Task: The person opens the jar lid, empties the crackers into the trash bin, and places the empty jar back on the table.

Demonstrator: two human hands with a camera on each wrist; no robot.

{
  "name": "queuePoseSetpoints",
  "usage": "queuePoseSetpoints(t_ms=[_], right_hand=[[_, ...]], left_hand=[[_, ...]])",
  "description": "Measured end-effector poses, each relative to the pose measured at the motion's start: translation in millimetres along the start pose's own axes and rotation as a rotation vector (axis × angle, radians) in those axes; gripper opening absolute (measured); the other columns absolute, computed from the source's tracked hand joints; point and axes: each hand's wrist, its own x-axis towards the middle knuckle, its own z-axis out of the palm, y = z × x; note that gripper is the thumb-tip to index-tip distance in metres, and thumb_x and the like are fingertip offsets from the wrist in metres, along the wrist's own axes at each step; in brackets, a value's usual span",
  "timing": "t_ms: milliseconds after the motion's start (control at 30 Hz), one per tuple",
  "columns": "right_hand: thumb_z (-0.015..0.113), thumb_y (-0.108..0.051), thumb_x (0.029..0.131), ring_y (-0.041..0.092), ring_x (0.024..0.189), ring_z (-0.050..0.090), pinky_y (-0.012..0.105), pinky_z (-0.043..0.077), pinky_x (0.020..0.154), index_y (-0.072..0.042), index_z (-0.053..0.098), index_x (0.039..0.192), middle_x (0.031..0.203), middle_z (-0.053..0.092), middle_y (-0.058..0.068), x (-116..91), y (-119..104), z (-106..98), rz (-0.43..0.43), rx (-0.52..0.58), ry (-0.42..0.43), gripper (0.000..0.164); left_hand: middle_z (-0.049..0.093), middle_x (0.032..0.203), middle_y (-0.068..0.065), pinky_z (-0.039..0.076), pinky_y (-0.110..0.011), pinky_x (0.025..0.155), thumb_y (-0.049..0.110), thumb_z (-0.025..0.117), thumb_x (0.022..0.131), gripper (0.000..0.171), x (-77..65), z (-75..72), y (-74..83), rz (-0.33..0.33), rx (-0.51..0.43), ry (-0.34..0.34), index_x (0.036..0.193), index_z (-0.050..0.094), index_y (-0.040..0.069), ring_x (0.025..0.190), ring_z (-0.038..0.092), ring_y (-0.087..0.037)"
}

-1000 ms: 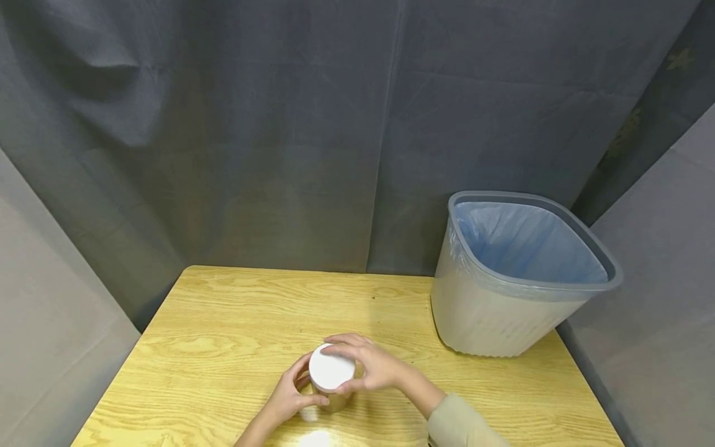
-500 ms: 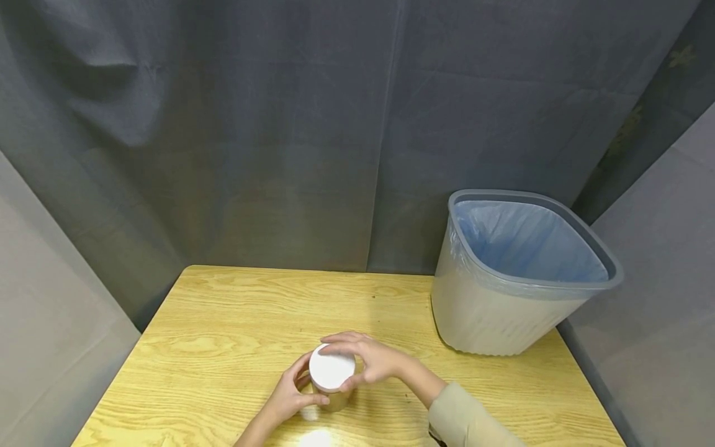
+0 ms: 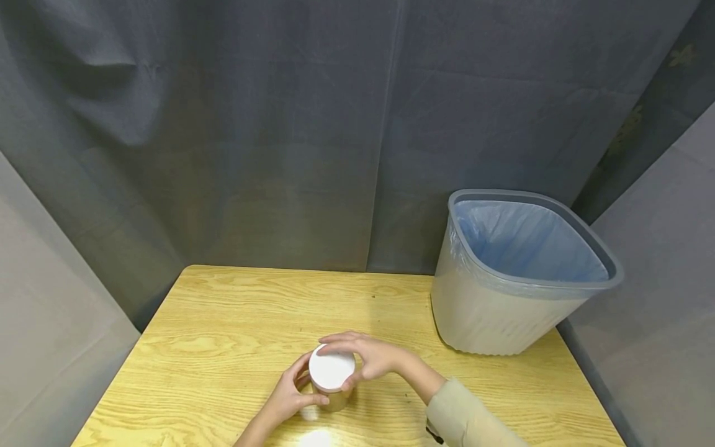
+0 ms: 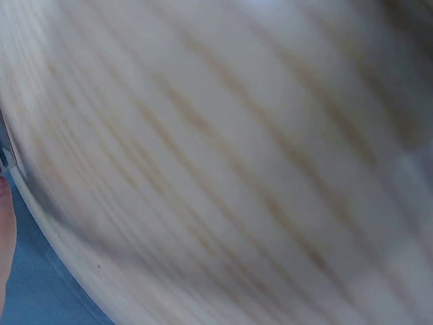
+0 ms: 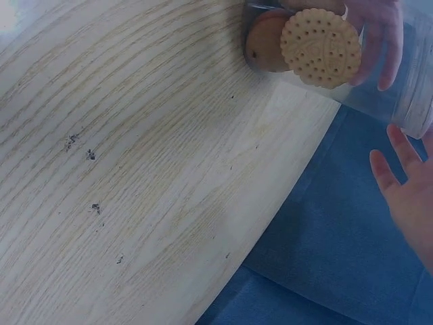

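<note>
A clear jar (image 3: 334,402) with a white lid (image 3: 331,369) stands upright on the wooden table near its front. Round biscuits (image 5: 321,47) show through its wall in the right wrist view. My left hand (image 3: 287,392) grips the jar's left side, thumb in front. From the right, my right hand (image 3: 373,360) holds the lid's rim, with fingers at the far side and thumb at the near side. Only a sliver of a finger (image 4: 5,237) and a blurred stretch of table appear in the left wrist view.
A large pale bin (image 3: 491,316) with a grey rim and blue liner stands at the table's right rear. Dark curtain (image 3: 279,155) hangs behind the table, and light panels flank both sides. Small dark specks (image 5: 91,154) mark the tabletop.
My right hand's fingers and thumb have shifted slightly around the lid, and its sleeve has moved a little. The left hand and jar stay in place.
</note>
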Motion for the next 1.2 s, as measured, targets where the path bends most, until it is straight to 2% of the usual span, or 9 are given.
queuePoseSetpoints(t_ms=[233,333,400,567,800,933,1067,1200], right_hand=[[0.07,-0.034,0.078,0.025,0.132,0.03,0.056,0.03,0.102,-0.022,0.041,0.137,0.148,0.028,0.002,-1.9,-3.3,1.8,0.03,-0.02,0.004,0.067],[0.069,-0.036,0.079,0.027,0.132,0.029,0.057,0.031,0.101,-0.023,0.04,0.138,0.149,0.026,0.002,-3.5,-4.7,3.6,0.044,-0.039,0.016,0.067],[0.067,-0.04,0.079,0.027,0.132,0.031,0.058,0.03,0.101,-0.024,0.04,0.138,0.149,0.027,0.002,-5.0,-6.3,5.2,0.056,-0.069,0.037,0.067],[0.061,-0.052,0.08,0.027,0.129,0.036,0.058,0.033,0.098,-0.028,0.039,0.137,0.146,0.033,0.0,-8.0,-12.0,12.3,0.096,-0.177,0.127,0.066],[0.056,-0.061,0.079,0.026,0.123,0.042,0.054,0.038,0.097,-0.028,0.044,0.134,0.14,0.04,0.0,-9.1,-18.1,27.8,0.106,-0.315,0.301,0.065],[0.054,-0.065,0.078,0.026,0.122,0.043,0.053,0.039,0.095,-0.027,0.044,0.133,0.139,0.042,0.002,-9.4,-18.9,36.6,0.117,-0.389,0.379,0.067],[0.054,-0.065,0.078,0.026,0.122,0.043,0.053,0.041,0.094,-0.025,0.045,0.132,0.138,0.043,0.003,-10.9,-20.3,42.2,0.136,-0.425,0.429,0.068],[0.053,-0.067,0.077,0.026,0.121,0.044,0.052,0.042,0.094,-0.025,0.045,0.132,0.137,0.043,0.004,-11.6,-20.3,46.2,0.163,-0.461,0.456,0.07]], left_hand=[[0.037,0.139,-0.016,0.035,-0.053,0.101,0.004,0.075,0.072,0.079,-1.3,1.1,8.6,0.002,-0.003,0.002,0.138,0.031,0.006,0.117,0.04,0.004],[0.037,0.139,-0.016,0.035,-0.052,0.101,0.003,0.074,0.072,0.079,-1.2,1.1,7.5,0.0,-0.002,0.002,0.138,0.031,0.006,0.117,0.04,0.003],[0.037,0.139,-0.014,0.036,-0.049,0.101,0.004,0.075,0.072,0.08,-0.3,0.4,-0.4,0.0,0.003,0.002,0.139,0.031,0.008,0.119,0.04,0.001],[0.038,0.139,-0.014,0.035,-0.049,0.102,0.001,0.075,0.071,0.081,0.0,1.0,0.8,-0.015,0.001,0.015,0.139,0.031,0.007,0.118,0.04,0.0],[0.041,0.135,-0.016,0.035,-0.049,0.102,0.002,0.076,0.07,0.079,-1.9,2.7,23.5,-0.038,-0.001,0.018,0.137,0.033,0.002,0.115,0.042,0.001],[0.042,0.134,-0.015,0.035,-0.048,0.102,0.005,0.077,0.07,0.08,-2.3,3.1,27.3,-0.039,-0.003,0.02,0.137,0.033,0.003,0.114,0.043,0.001],[0.043,0.133,-0.016,0.036,-0.049,0.102,0.005,0.077,0.07,0.08,-1.7,2.8,22.4,-0.011,-0.008,0.021,0.137,0.033,0.003,0.114,0.043,0.0],[0.042,0.134,-0.015,0.036,-0.049,0.101,0.003,0.077,0.07,0.08,0.2,1.3,7.5,-0.001,-0.004,0.027,0.137,0.033,0.005,0.115,0.043,0.0]])
